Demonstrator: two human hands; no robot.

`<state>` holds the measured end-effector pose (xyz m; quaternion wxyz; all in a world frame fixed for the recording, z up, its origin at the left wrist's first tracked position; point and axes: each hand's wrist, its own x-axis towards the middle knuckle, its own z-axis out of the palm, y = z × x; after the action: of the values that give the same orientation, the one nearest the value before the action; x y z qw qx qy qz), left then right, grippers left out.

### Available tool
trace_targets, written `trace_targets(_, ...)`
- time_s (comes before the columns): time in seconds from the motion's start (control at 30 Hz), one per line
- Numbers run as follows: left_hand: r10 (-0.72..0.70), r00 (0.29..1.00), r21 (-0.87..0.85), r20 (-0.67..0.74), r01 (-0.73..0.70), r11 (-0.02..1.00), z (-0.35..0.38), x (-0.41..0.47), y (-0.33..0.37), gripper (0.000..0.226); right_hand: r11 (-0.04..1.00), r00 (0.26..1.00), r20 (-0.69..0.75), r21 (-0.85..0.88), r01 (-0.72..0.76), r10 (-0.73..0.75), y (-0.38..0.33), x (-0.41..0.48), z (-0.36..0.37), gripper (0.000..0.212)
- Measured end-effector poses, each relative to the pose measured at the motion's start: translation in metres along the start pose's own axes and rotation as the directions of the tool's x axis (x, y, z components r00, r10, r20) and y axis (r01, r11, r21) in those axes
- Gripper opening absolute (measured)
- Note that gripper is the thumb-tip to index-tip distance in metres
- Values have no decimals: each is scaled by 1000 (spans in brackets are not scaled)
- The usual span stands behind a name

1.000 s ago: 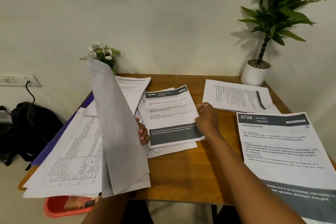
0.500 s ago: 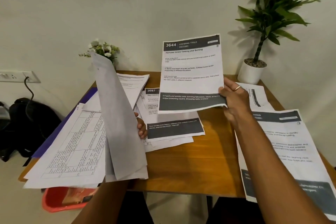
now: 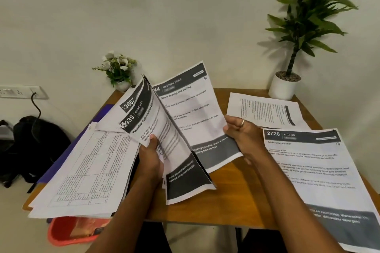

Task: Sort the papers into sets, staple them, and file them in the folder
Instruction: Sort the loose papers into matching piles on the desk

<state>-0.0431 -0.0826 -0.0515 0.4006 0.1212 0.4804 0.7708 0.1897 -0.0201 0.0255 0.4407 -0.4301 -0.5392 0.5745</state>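
1. Hands meet over the middle of the table (image 3: 226,201). The left hand (image 3: 151,156) grips a fanned bundle of sheets (image 3: 176,160), with the thumb on the "2939 DINING AREA" page.
2. The right hand (image 3: 240,133), which wears a ring, pinches the right edge of the "DRESSING TABLE" sheet (image 3: 195,109), raised just behind the bundle.
3. A paper stack (image 3: 86,170) lies at the left, over a purple folder (image 3: 104,111).
4. The "2726 KITCHEN" sheet (image 3: 308,170) lies at the lower right, and another sheet (image 3: 265,109) lies above it in the frame.
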Motion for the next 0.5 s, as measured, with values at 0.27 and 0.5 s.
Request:
trace_targets(0.27, 31, 998, 197, 56, -41, 979, -5, -1, 2, 31, 946, 970, 224, -285, 157, -93, -8, -15, 17, 27)
trace_targets(0.5, -44, 997, 56, 65, 40, 998, -9, -2, 4, 33, 987, 994, 86, 156, 47, -61, -2, -2, 33, 25)
